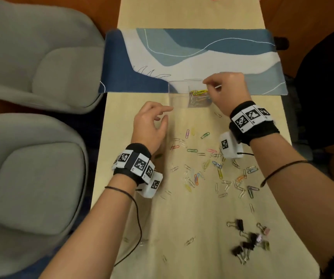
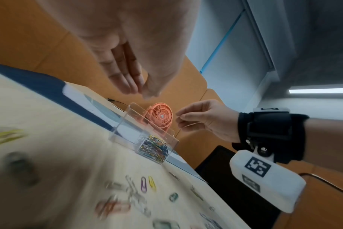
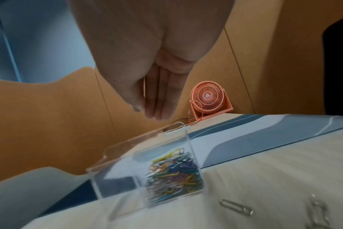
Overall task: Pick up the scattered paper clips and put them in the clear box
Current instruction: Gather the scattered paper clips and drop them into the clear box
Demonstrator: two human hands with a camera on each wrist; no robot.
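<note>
Well, the little bent-wire paper clips (image 1: 218, 174), some shiny and some bright colours, are very light, thin and stiff, and they lie flat on the pale wooden table (image 1: 182, 228), so I think they are best pinched by an edge with fingertips or slid to lift. Many already sit in the right side of the clear plastic box (image 1: 188, 95), which stands at the edge of the blue and white mat (image 1: 202, 51). The right hand (image 1: 229, 91) hovers over the box, fingers pinched together; I cannot tell if a clip is in them. The left hand (image 1: 150, 125) is loose and empty beside the box. Black binder clips (image 1: 246, 240) lie near and should stay out. Grey chairs (image 1: 33, 63) stand to the left, and an orange fan (image 3: 207, 99) is far back.
</note>
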